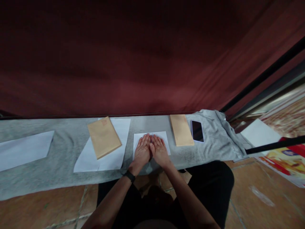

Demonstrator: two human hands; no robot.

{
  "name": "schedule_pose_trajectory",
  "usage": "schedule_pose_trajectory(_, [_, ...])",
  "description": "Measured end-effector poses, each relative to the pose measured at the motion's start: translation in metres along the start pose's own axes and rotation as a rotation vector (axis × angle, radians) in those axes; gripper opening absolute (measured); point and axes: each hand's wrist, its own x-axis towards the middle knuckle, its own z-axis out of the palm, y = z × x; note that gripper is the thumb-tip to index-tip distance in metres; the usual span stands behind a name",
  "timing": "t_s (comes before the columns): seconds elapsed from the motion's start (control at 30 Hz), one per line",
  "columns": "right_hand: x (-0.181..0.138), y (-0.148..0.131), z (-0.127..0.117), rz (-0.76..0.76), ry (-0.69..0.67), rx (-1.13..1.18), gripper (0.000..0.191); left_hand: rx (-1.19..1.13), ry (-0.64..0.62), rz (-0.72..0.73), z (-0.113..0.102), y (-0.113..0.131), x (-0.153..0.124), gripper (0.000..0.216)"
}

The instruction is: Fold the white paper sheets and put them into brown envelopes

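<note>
A white sheet of paper [167, 143] lies on the grey cloth in front of me, partly covered by my hands. My left hand [143, 149], with a dark band on its wrist, rests flat on the sheet, fingers stretched forward. Beside it my right hand [159, 150] also presses flat on the paper, the two hands close together. To the left, a brown envelope [104, 137] lies slanted over larger white sheets [116, 159]. On the right sits another brown envelope [182, 130], near a dark-screened phone [197, 131].
Grey cloth [64, 149] covers the long narrow surface, bunched up at its right end. Another white sheet [26, 149] lies far left. A dark red curtain [143, 63] hangs behind. Black bars [274, 146] stand at right, near a colourful printed package [290, 165] above the tiled floor.
</note>
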Motion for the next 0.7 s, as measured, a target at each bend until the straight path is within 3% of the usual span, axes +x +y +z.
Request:
schedule_pose_trajectory(0.2, [0.018,0.002,0.006,-0.023,-0.033,-0.081,0.051,0.110,-0.030,0.009,-0.005,-0.004,0.005,0.058])
schedule_pose_trajectory(0.33, [0.018,0.009,0.007,0.023,-0.027,-0.129,0.052,0.129,0.014,-0.036,-0.004,-0.007,0.006,0.057])
schedule_pose_trajectory(0.7, [0.004,0.026,0.009,0.106,0.126,-0.190,0.061,0.128,0.099,-0.172,-0.001,-0.021,-0.003,0.061])
